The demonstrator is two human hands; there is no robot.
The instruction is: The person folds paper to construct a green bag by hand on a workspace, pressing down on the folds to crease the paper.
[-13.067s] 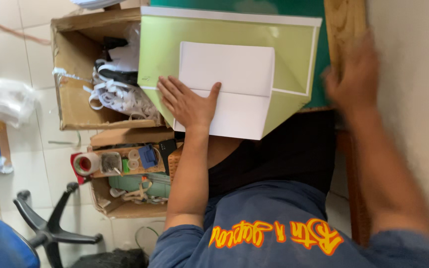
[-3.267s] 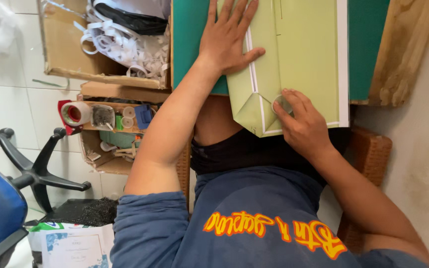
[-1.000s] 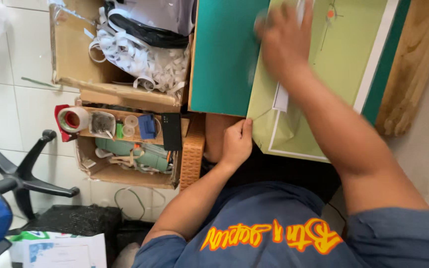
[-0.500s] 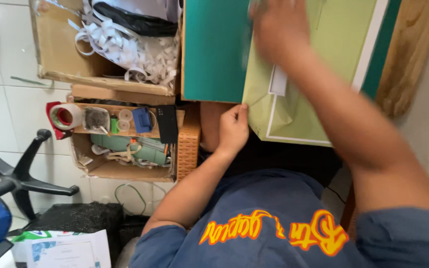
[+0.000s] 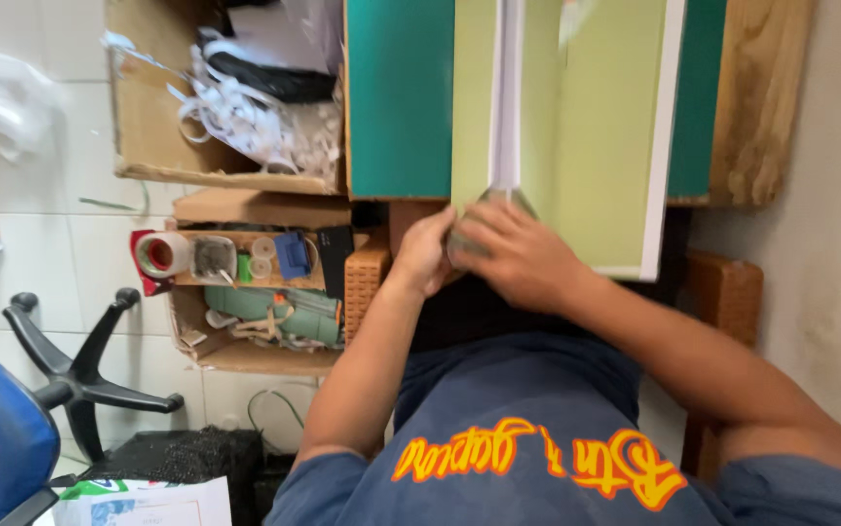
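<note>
- Our left hand (image 5: pixel 427 255) sits at the near edge of the green paper (image 5: pixel 596 136), fingers curled onto the sheet's near left corner; it seems to pinch that corner, though blur hides the exact grip.
- Our right hand (image 5: pixel 518 258) touches the left, fingers bent down over the same corner, pressing or pinching it; we cannot tell how tightly.
- The paper lies at twelve o'clock from both hands, on the dark green mat (image 5: pixel 401 97) on the wooden desk (image 5: pixel 761 97).
- Its long axis runs six to twelve o'clock, directly away from us, with a white folded strip (image 5: pixel 508 97) along that line.
- Both hands are equally near; the fold's near end points between them.
</note>
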